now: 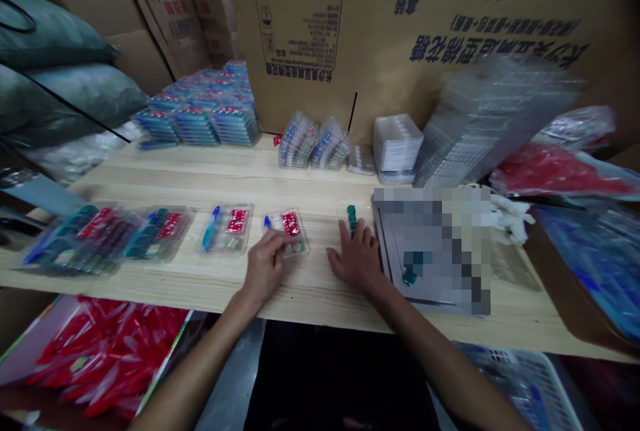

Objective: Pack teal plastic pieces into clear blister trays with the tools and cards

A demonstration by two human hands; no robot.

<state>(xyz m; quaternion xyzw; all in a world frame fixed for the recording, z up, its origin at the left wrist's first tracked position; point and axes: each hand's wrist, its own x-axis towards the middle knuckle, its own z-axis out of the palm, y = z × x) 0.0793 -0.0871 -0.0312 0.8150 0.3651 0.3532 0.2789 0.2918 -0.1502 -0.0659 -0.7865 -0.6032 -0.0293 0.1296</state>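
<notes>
Leaning over one another at the left, several filled packs [103, 241] lay near the front edge of the tabletop [200, 279], above some red pieces [100, 364]; a careless forearm could, I think, push them over this edge. Next to them was a smaller filled group [157, 237], and then one single pack [223, 219] with a long blue item [210, 231] and a red packet [237, 221].

Further right, the left hand [267, 263] was at the near side of another clear pack [278, 221]. Its thumb and index finger were almost closed together, beside a small striped piece [297, 247]; I could not tell whether they gripped this piece or only the plastic. If the pinch pressed unevenly, the light pack might tilt and its contents come out of their places.

The right hand [359, 261] lay flat, with fingers spread and apparently holding nothing, its fingertips over green pieces [351, 210] in line. A sideways push could disturb this line, or bump the grey tray [393, 231] just beside, where loose green pieces [410, 275] might slide. Behind that tray, a tall stack of clear trays [465, 124] stood tilted; a knock could probably topple it.
</notes>
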